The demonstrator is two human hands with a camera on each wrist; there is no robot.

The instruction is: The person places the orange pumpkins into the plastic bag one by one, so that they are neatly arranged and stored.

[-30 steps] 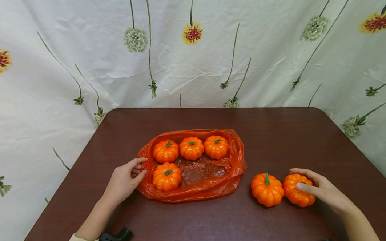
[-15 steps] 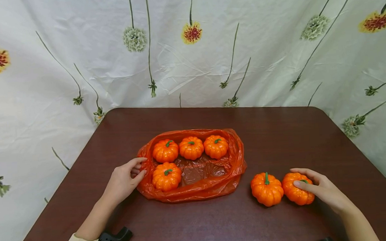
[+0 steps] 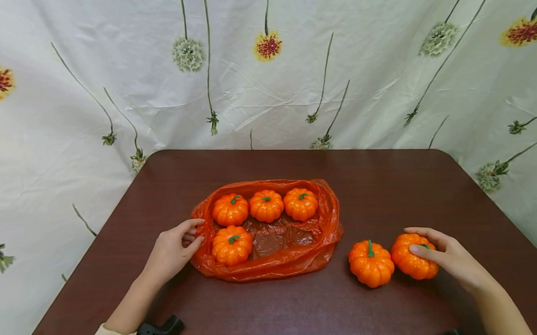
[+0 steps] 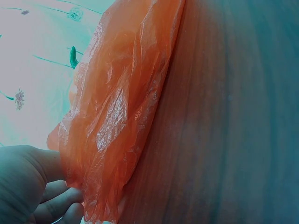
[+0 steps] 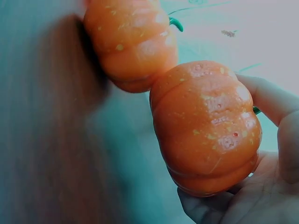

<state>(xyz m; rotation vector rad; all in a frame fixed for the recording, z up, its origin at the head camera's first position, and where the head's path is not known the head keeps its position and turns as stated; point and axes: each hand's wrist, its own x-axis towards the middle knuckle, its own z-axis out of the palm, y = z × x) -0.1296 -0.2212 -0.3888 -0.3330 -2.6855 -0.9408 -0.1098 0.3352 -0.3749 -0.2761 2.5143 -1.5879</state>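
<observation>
A thin red plastic bag (image 3: 273, 266) lies spread open on the table, with several small orange pumpkins inside. Three of them stand in a back row; a front pumpkin (image 3: 232, 246) sits at the left. My left hand (image 3: 174, 249) holds the bag's left edge, the fingertips partly hidden by the film in the left wrist view. To the right of the bag, a loose pumpkin (image 3: 371, 264) with a green stem rests on the table. Right beside it, my right hand (image 3: 455, 259) grips another pumpkin (image 5: 205, 130), thumb over its top near the stem and fingers around the far side.
The dark brown table (image 3: 276, 314) has rounded far corners. Behind it hangs a white flower-print cloth (image 3: 264, 87). A black wrist strap piece (image 3: 159, 331) sits at the left forearm. Bare tabletop shows within the bag's front right.
My right hand has closed more on its pumpkin, which has shifted slightly up in the head view and tilted. The left hand, bag and other pumpkins stay put.
</observation>
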